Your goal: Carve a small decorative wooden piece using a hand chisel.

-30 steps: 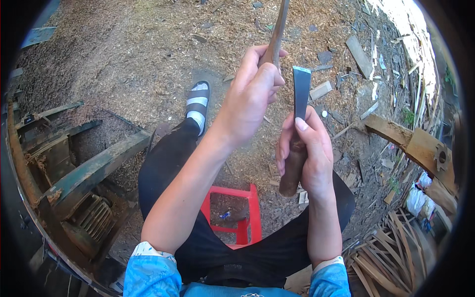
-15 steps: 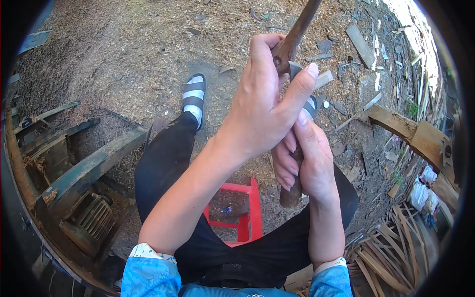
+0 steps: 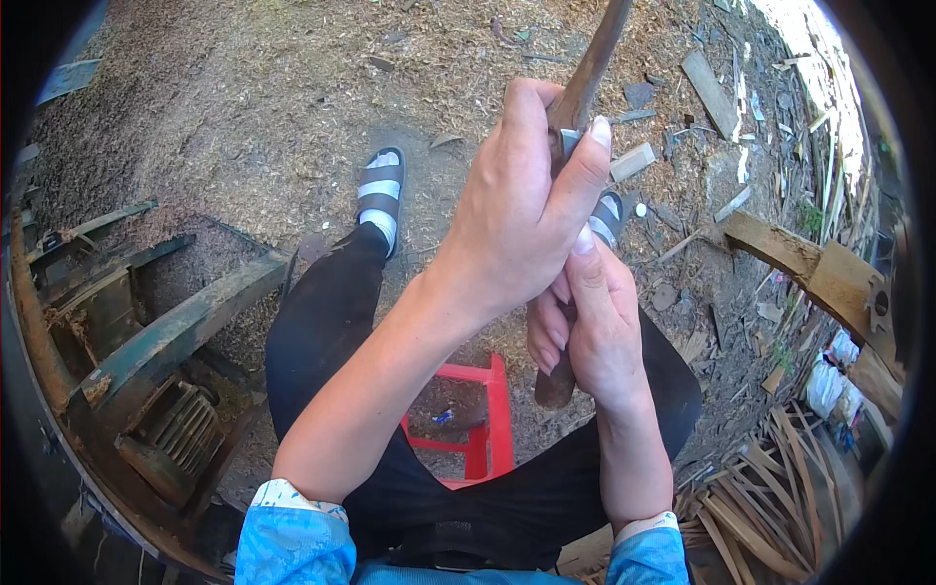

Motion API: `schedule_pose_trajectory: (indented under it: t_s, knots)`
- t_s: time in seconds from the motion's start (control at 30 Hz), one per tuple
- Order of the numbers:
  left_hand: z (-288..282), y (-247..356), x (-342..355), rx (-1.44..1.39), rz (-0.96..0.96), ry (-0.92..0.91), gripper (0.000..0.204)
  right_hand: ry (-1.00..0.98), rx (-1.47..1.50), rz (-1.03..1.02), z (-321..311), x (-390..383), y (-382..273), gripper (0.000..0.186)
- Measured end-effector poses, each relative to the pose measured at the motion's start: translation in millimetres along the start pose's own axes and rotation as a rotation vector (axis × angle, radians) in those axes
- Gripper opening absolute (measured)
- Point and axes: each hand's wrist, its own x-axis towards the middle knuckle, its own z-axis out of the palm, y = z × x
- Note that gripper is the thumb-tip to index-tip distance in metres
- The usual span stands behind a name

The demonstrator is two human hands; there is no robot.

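Note:
My left hand (image 3: 512, 214) is closed around a long dark wooden stick (image 3: 597, 54) that rises to the top edge, and its thumb reaches over the metal blade (image 3: 568, 143) of a chisel-like tool. Just below and to the right, my right hand (image 3: 603, 331) is wrapped round that tool’s dark handle (image 3: 552, 388), with its thumb pointing up against my left hand. The blade is mostly hidden by my left hand, so I cannot tell exactly how it touches the stick.
Rusty machinery with a ribbed motor (image 3: 180, 439) lines the left. A red plastic stool (image 3: 499, 419) is between my legs. On the right are a wooden plank (image 3: 775, 244), thin wood strips (image 3: 756, 487), white bags (image 3: 829, 380) and scattered scraps on dirt and shavings.
My left hand has moved right with the stick onto the blade, which was in plain view a second ago. My right hand has drifted slightly left since half a second ago.

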Motion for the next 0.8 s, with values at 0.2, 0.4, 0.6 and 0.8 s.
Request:
schedule_pose_trajectory:
  t_s: [0.2, 0.4, 0.6, 0.8]
  knots:
    - [-1.4, 0.4, -0.5, -0.006, -0.032, -0.007, 0.024, 0.054, 0.005, -0.02, 5.9, -1.4, 5.7, 0.046]
    - [2.0, -1.2, -2.9, 0.034, -0.049, -0.005, 0.028, 0.134, -0.028, -0.056, 7.3, -1.2, 7.7, 0.047]
    - [0.7, -16.0, 0.2, 0.027, 0.034, 0.016, 0.029, 0.066, 0.03, 0.058, -3.6, 2.1, 1.0, 0.047]
    - [-5.4, -11.7, 0.1, 0.091, 0.018, -0.018, 0.028, -0.041, 0.058, 0.121, -14.0, 1.0, -9.7, 0.047]
